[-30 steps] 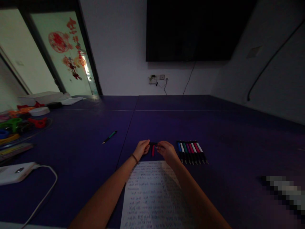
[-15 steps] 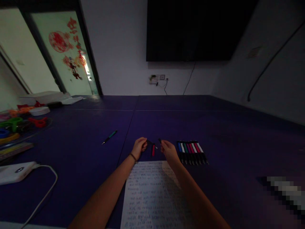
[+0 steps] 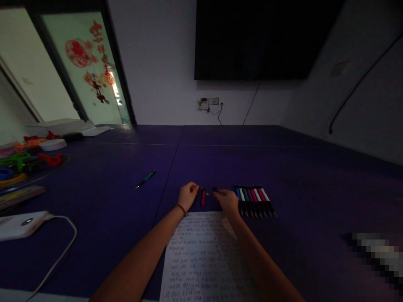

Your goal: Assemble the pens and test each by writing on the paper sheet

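My left hand [image 3: 188,195] is closed in a pinch just left of a pink-and-black pen part [image 3: 203,197] on the table. What its fingertips hold, if anything, is too small to make out. On the other side of that part, my right hand [image 3: 228,201] pinches a small black pen piece [image 3: 215,190] near the tabletop. A tiny light-coloured bit lies right beside the pink part. Right of my right hand, several assembled pens [image 3: 254,201] with coloured barrels lie side by side in a row.
A handwritten sheet [image 3: 204,256] lies under my forearms. One teal-and-black pen [image 3: 145,179] rests to the left on the purple table [image 3: 126,235]. Farther left are a white power bank [image 3: 23,226] with a cable, red-handled scissors [image 3: 51,159] and other clutter. A pixelated object [image 3: 378,253] is at right.
My right hand has lowered and turned flatter toward the table with the black piece. The dark thin piece that stuck out of my left hand no longer shows; that hand has shifted slightly right.
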{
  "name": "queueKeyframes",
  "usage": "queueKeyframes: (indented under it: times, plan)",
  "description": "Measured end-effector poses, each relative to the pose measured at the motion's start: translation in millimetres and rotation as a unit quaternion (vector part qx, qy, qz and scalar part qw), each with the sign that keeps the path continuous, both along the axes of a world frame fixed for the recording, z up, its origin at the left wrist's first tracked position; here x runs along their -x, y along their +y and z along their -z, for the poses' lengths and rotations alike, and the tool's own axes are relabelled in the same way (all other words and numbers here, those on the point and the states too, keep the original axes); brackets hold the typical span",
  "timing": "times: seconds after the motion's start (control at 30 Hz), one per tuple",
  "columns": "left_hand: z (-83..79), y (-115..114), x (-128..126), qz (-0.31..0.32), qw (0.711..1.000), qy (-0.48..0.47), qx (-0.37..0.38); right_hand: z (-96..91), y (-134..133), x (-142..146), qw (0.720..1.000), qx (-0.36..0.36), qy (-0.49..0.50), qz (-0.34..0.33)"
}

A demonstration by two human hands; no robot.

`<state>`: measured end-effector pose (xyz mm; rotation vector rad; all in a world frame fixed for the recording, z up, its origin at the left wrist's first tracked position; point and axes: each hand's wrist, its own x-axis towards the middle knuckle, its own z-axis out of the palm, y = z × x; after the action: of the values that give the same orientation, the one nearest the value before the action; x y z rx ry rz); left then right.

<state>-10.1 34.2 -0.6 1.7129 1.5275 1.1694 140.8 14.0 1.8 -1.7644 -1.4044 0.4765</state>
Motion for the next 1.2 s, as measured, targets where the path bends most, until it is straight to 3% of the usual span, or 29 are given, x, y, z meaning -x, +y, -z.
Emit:
queueKeyframes:
  times: [0.1, 0.2, 0.33, 0.57, 0.77, 1.03, 1.2]
  plan:
    - [-5.5, -7, 1, -0.069, 0.983, 0.169, -0.017, -2.5, -4, 2, 0.999, 0.001, -0.041, -0.021]
    - [-10.4, -12, 0, -0.046, 0.963, 0.265, 0.014, -4.1, -7, 6, 0.997, -0.005, -0.059, -0.038]
    - [-12.3, -14, -3, -0.008, 0.946, 0.324, 0.019, -3.3, -5, 5, 0.997, -0.014, -0.076, -0.026]
    - [-10.8, -13, -2, 0.005, 0.943, 0.331, 0.015, 1.2, -1, 7, 0.995, -0.004, -0.057, -0.087]
    - [-11.3, -13, -2, 0.002, 0.945, 0.326, 0.02, -1.7, -5, 8, 0.991, 0.011, -0.124, -0.04]
    - [-12.4, -14, -2, 0.019, 0.95, 0.31, 0.029, -3.0, -6, 9, 0.978, 0.038, -0.198, -0.054]
    - [-12.6, -13, -1, 0.019, 0.952, 0.303, 0.036, -0.3, -5, 8, 0.981, 0.022, -0.179, -0.069]
